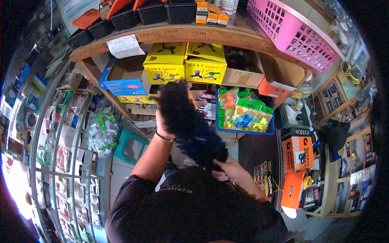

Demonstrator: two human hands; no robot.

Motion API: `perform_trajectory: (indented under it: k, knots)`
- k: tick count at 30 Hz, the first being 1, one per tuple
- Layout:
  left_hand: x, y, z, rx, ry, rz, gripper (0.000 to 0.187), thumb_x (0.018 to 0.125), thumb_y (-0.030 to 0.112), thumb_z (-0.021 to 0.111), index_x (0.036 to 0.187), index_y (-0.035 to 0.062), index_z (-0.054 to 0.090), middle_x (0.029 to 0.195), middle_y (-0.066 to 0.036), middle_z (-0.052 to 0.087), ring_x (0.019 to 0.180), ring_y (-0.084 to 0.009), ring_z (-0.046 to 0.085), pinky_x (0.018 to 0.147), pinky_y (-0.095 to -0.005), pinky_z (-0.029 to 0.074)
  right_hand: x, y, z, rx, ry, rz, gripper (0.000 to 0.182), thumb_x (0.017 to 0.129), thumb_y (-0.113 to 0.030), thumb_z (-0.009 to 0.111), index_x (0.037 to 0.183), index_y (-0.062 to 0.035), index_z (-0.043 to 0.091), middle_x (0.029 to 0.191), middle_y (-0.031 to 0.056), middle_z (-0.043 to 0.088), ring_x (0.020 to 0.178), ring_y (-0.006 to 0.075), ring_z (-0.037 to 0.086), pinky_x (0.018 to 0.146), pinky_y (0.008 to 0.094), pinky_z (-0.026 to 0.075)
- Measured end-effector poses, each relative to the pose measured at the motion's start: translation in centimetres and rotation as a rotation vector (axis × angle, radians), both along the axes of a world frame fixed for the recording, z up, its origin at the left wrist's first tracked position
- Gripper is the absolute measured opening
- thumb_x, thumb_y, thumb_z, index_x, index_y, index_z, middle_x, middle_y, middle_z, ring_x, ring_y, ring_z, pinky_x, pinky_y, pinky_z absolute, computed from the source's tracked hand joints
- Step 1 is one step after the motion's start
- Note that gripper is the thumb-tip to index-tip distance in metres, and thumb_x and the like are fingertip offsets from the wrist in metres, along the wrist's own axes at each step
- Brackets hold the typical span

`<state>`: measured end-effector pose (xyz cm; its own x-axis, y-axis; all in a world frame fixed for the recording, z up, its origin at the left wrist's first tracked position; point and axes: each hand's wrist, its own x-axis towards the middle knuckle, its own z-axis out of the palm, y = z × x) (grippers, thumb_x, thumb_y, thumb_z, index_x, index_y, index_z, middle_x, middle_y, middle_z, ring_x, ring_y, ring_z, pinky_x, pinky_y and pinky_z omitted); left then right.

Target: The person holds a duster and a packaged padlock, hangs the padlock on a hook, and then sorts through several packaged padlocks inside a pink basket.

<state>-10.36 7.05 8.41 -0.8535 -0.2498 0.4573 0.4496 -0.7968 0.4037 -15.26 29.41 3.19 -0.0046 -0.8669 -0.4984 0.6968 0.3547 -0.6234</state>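
Observation:
A fluffy black duster slants across the middle of the view, in front of the shelf and above my lap. My left hand is behind its upper part, with fingers curling round to the far side at the right; the duster covers the palm. At its lower right end, my right hand is closed round the duster, whose handle is hidden. Just beyond the duster's upper end stand two yellow boxes marked "Biscock". To the right, a blue basket holds bagged plastic pieces.
A wooden shelf carries black bins and a pink basket. A blue carton stands at its left. Glass display shelving runs along the left. Orange boxes are stacked at the right, and a green stool stands at left.

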Motion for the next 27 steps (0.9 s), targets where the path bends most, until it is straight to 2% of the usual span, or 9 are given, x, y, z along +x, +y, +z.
perform_trajectory:
  k: [2, 6, 11, 13, 17, 20, 24, 25, 27]
  knots:
    - [0.7, 1.1, 1.5, 0.191, -0.323, 0.279, 0.069, 0.081, 0.059, 0.022, 0.126, 0.0080, 0.031, 0.123, -0.016, 0.040, 0.111, -0.0305, 0.040, 0.092, -0.0435, 0.034, -0.6, 0.3, -0.5, -0.112, -0.060, -0.045, 0.028, 0.090, -0.019, 0.033, 0.100, 0.0029, 0.046, 0.048, -0.0003, 0.034, 0.038, 0.0070, 0.028, 0.034, 0.0191, 0.020]
    - [0.8, -0.1, -0.2, 0.004, -0.167, 0.004, 0.063, 0.083, 0.055, 0.023, 0.125, 0.0086, 0.032, 0.119, -0.018, 0.042, 0.103, -0.0326, 0.046, 0.087, -0.0463, 0.038, 0.8, 0.2, -0.2, 0.006, -0.057, -0.046, 0.029, 0.090, -0.021, 0.033, 0.100, 0.0028, 0.045, 0.048, -0.0002, 0.034, 0.037, 0.0073, 0.028, 0.033, 0.0194, 0.021]
    - [0.9, 0.5, 0.2, 0.147, -0.089, 0.029, 0.063, 0.081, 0.057, 0.029, 0.124, 0.0114, 0.033, 0.118, -0.020, 0.042, 0.101, -0.0359, 0.046, 0.080, -0.0512, 0.041, 0.1, 0.5, -1.3, -0.044, -0.034, -0.013, 0.027, 0.089, -0.021, 0.037, 0.100, 0.0021, 0.045, 0.049, 0.0003, 0.035, 0.038, 0.0070, 0.028, 0.033, 0.0192, 0.021]
    - [0.7, 0.5, 0.4, 0.483, -0.276, 0.057, 0.064, 0.080, 0.059, 0.029, 0.123, 0.0117, 0.033, 0.120, -0.020, 0.041, 0.104, -0.0365, 0.045, 0.081, -0.0528, 0.039, 0.3, 0.4, -1.0, -0.091, -0.112, -0.030, 0.026, 0.089, -0.020, 0.039, 0.100, 0.0020, 0.045, 0.050, 0.0004, 0.035, 0.039, 0.0067, 0.028, 0.034, 0.0192, 0.021]
    - [0.7, -1.7, -2.8, -0.022, -0.076, -0.146, 0.065, 0.082, 0.057, 0.024, 0.126, 0.0093, 0.031, 0.125, -0.015, 0.038, 0.112, -0.0312, 0.040, 0.094, -0.0446, 0.031, 1.3, 0.4, -0.3, 0.096, 0.038, 0.003, 0.027, 0.090, -0.021, 0.034, 0.101, 0.0017, 0.044, 0.047, 0.0007, 0.034, 0.036, 0.0067, 0.027, 0.032, 0.0197, 0.021]
    - [1.4, 0.7, 0.6, 0.331, -0.227, 0.097, 0.063, 0.083, 0.056, 0.023, 0.126, 0.0109, 0.031, 0.124, -0.014, 0.039, 0.108, -0.0332, 0.043, 0.095, -0.0423, 0.030, 0.0, 0.6, -1.4, -0.091, -0.111, -0.030, 0.029, 0.090, -0.023, 0.033, 0.102, 0.0017, 0.043, 0.046, -0.0005, 0.032, 0.036, 0.0071, 0.026, 0.032, 0.0199, 0.021]
    - [1.2, 0.2, -0.6, 0.181, 0.023, -0.051, 0.065, 0.083, 0.057, 0.022, 0.126, 0.0093, 0.031, 0.124, -0.011, 0.040, 0.110, -0.0296, 0.042, 0.095, -0.0416, 0.030, 1.4, 0.3, -0.2, 0.043, 0.014, -0.049, 0.029, 0.090, -0.022, 0.034, 0.100, 0.0034, 0.044, 0.045, -0.0009, 0.030, 0.035, 0.0079, 0.026, 0.033, 0.0205, 0.020]
    - [1.4, -0.4, -1.6, -0.027, -0.047, -0.049, 0.067, 0.082, 0.058, 0.022, 0.126, 0.0077, 0.032, 0.124, -0.009, 0.040, 0.112, -0.0264, 0.041, 0.095, -0.0406, 0.030, 1.6, 0.3, -0.2, 0.116, 0.075, -0.026, 0.029, 0.090, -0.021, 0.034, 0.099, 0.0035, 0.045, 0.045, -0.0010, 0.030, 0.035, 0.0079, 0.025, 0.033, 0.0206, 0.020]
    - [1.7, 0.4, -0.6, 0.084, -0.159, 0.045, 0.067, 0.082, 0.058, 0.022, 0.126, 0.0079, 0.032, 0.124, -0.009, 0.041, 0.110, -0.0266, 0.042, 0.095, -0.0405, 0.031, 1.0, 0.5, -0.5, 0.033, -0.043, -0.047, 0.028, 0.090, -0.020, 0.033, 0.098, 0.0041, 0.046, 0.045, -0.0010, 0.029, 0.035, 0.0078, 0.025, 0.033, 0.0208, 0.020]
